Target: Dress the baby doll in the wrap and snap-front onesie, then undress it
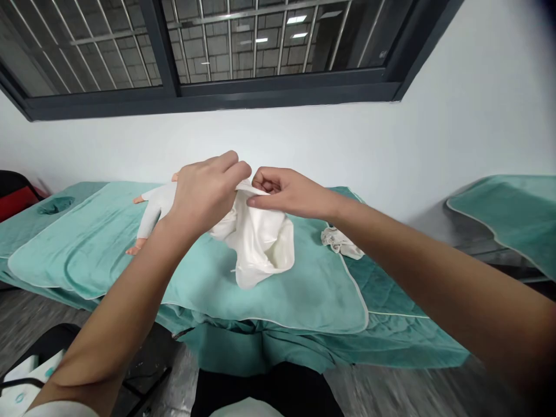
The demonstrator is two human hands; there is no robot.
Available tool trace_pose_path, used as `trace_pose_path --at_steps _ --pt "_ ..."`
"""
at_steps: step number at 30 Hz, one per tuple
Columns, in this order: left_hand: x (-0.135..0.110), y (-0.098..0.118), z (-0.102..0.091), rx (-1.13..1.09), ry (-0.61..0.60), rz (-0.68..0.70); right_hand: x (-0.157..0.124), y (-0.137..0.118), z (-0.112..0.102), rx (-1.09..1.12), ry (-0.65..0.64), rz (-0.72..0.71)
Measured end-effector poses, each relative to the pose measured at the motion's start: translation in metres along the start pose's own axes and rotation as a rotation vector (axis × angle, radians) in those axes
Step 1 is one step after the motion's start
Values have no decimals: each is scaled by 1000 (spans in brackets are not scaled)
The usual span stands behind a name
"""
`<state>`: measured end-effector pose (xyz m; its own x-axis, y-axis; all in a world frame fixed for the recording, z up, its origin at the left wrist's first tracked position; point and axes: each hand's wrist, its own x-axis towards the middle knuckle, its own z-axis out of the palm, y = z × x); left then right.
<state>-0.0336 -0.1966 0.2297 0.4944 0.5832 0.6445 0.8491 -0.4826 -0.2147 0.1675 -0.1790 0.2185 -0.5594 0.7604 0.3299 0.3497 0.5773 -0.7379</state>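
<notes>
Both hands grip a soft white cloth piece (264, 237), possibly a small garment; its kind is not clear. It hangs in folds just above the bed, with a loose opening low on its right side. My left hand (211, 188) is closed on its upper left edge, fingers curled under. My right hand (282, 188) pinches the upper right edge between thumb and fingers. A baby doll (156, 205) in a pale bodysuit lies to the left, partly hidden behind my left hand and forearm.
A teal towel (208, 289) covers the padded bed (408, 327). A crumpled off-white cloth (341, 243) lies to the right. Behind stand a white wall and a barred window (260, 46). Another teal-covered surface (516, 208) is at the right, and a red and black object (17, 197) at far left.
</notes>
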Motion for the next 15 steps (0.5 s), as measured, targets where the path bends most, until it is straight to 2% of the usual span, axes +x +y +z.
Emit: trace_pose_path --at_steps 5,9,12,15 --pt "-8 -3 0 68 -71 -121 -14 -4 -8 -467 165 190" --pt "-13 -7 10 21 -125 -206 -28 14 -15 -850 223 431" --pt "-20 -14 23 -87 -168 -247 -45 35 -15 -981 189 547" --pt "-29 -25 36 -276 -240 -283 -67 50 -10 -1020 181 589"
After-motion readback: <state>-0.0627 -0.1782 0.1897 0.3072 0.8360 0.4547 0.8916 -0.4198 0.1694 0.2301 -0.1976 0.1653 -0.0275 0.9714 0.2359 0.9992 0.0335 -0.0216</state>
